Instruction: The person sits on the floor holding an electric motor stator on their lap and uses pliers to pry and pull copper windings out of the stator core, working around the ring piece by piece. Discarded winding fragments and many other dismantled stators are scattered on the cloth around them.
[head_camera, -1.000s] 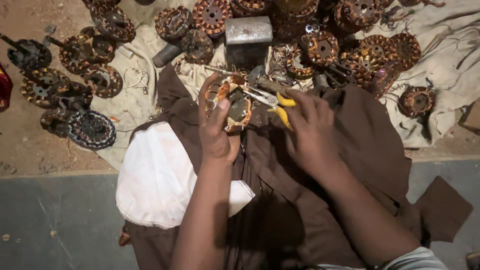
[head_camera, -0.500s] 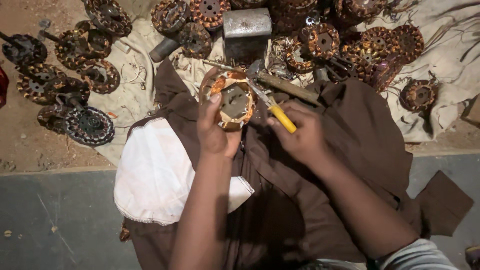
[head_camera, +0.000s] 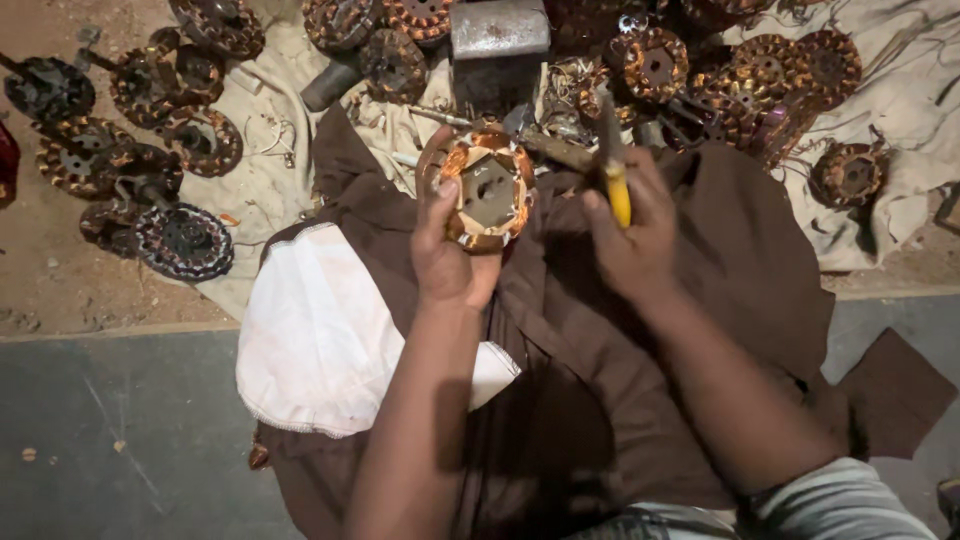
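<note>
Round copper-wound stator ring with a grey metal core (head_camera: 488, 190), up in the centre of the frame, tilted toward the camera, gripped at its lower left edge by the left hand (head_camera: 450, 255), thumb over the rim, fingers curled behind. Just to the right, apart from the ring, the right hand (head_camera: 632, 245), clenched around a yellow-handled pair of pliers (head_camera: 614, 165), dark metal tip pointing up toward the top of the frame. Below both hands, a brown cloth (head_camera: 740, 270) spread across the lap, and at lower left of it a white cloth-covered bundle (head_camera: 315, 335). Right above the ring, a grey metal block (head_camera: 498, 40), seemingly touching the ring's upper edge from this angle, though hard to tell. Around the block, along the top edge, a heap of more copper-wound stators (head_camera: 740, 70) on a dirty beige sheet (head_camera: 900, 100). At upper left, another cluster of darker stators (head_camera: 150, 150), partly on bare earth. Grey floor (head_camera: 120, 430) across the lower left.
</note>
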